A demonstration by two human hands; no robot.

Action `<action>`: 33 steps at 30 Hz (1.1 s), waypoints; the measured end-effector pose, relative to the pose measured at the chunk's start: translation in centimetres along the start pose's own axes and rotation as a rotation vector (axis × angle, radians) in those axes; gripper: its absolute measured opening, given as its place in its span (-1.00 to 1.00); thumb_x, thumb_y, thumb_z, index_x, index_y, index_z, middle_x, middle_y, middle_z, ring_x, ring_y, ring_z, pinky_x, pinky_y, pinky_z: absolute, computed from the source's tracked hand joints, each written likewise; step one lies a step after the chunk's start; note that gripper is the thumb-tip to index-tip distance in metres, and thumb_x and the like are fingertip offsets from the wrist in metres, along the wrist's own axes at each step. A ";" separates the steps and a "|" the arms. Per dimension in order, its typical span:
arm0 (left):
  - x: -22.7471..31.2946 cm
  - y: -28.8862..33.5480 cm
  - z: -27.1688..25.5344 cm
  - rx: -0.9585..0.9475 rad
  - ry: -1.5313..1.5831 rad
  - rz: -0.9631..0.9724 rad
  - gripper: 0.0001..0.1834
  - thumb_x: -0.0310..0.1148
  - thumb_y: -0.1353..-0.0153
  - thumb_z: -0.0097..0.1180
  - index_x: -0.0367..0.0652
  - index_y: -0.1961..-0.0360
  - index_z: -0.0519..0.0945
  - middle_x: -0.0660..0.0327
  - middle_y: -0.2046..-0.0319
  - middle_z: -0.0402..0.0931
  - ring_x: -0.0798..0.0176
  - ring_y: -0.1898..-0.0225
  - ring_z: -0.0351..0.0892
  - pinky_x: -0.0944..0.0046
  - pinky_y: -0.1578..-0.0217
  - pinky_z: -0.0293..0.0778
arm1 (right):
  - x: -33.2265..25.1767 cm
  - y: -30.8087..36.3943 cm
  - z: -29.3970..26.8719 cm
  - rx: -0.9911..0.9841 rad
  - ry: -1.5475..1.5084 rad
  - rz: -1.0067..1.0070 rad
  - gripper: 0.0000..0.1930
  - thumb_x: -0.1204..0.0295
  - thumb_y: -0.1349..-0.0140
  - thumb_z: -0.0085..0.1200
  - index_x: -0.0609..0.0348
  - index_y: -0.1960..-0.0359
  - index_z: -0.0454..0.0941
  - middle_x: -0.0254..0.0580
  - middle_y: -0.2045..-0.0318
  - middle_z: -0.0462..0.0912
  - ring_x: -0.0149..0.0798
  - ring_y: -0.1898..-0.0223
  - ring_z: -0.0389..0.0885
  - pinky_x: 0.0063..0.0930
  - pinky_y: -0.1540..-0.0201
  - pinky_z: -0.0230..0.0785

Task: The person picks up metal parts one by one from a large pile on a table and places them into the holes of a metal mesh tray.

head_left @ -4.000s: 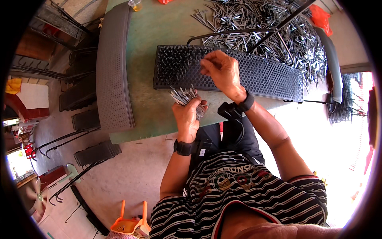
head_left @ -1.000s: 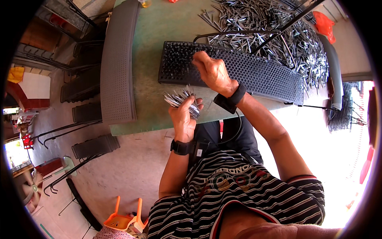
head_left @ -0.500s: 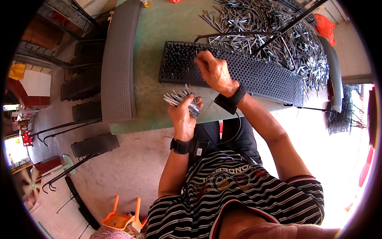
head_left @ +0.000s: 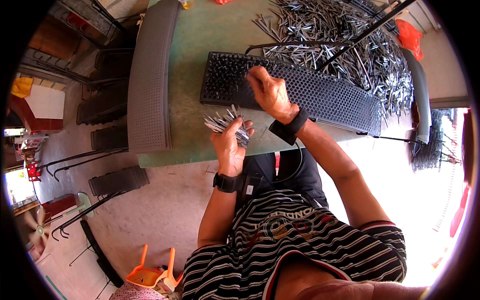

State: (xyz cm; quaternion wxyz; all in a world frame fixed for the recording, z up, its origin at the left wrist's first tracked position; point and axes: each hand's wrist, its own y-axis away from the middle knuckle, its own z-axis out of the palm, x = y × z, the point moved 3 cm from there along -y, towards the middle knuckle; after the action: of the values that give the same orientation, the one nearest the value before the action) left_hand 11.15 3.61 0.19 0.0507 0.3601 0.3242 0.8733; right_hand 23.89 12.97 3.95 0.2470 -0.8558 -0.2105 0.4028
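My left hand point(head_left: 232, 140) is closed round a bundle of thin grey metal strips point(head_left: 223, 121), their ends fanning out toward the far left. It is held over the table, just in front of a long black perforated tray point(head_left: 345, 102). Small dark pieces stand upright in many holes at the tray's left end; the right part shows bare holes. Over the filled part hangs my right hand point(head_left: 270, 91), its fingers pinched together and pointing down. Whatever sits between those fingertips is too small to make out. Both wrists wear black bands.
Behind the tray lies a large heap of loose metal strips point(head_left: 330, 30) on the green table point(head_left: 192, 65). A stack of grey perforated panels point(head_left: 150, 80) lines the table's left edge. A black bent rod point(head_left: 300, 44) crosses behind the tray. An orange stool point(head_left: 150, 275) stands on the floor.
My right hand has shifted very slightly toward me above the tray, still pinched. The left hand keeps its bundle in nearly the same place.
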 end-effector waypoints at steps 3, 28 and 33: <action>0.0 0.0 0.0 0.011 0.020 0.008 -0.84 -0.60 -0.03 0.15 -0.33 0.32 0.52 0.12 0.42 0.54 0.10 0.46 0.60 0.16 0.50 0.54 | -0.3 -0.3 -0.2 -0.011 0.019 -0.038 -0.86 0.61 -0.11 0.10 0.26 0.29 0.44 -0.04 0.55 0.59 -0.13 0.55 0.64 -0.46 0.55 0.43; -0.2 0.0 -0.2 -0.021 -0.007 0.043 -0.84 -0.62 -0.06 0.13 -0.34 0.29 0.53 0.12 0.39 0.56 0.08 0.44 0.62 0.14 0.50 0.57 | -1.1 1.1 -0.4 -0.507 -0.116 0.345 -0.84 0.41 -0.05 0.20 0.27 0.49 0.58 -0.21 0.64 0.59 -0.39 0.67 0.54 -0.58 0.62 0.33; -0.3 0.2 0.0 -0.014 -0.038 0.040 -0.85 -0.64 -0.02 0.14 -0.38 0.33 0.54 0.08 0.42 0.56 0.12 0.48 0.61 0.18 0.54 0.54 | -1.2 0.9 -1.4 -0.244 -0.425 0.663 -0.89 0.50 -0.13 0.10 0.33 0.45 0.56 -0.24 0.64 0.60 -0.51 0.64 0.54 -0.67 0.60 0.35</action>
State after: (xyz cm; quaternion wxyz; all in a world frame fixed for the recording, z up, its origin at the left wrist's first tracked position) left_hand 11.43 3.34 0.13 0.0421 0.3826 0.3097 0.8695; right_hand 24.43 11.19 4.89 -0.0486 -0.7982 -0.0158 0.6003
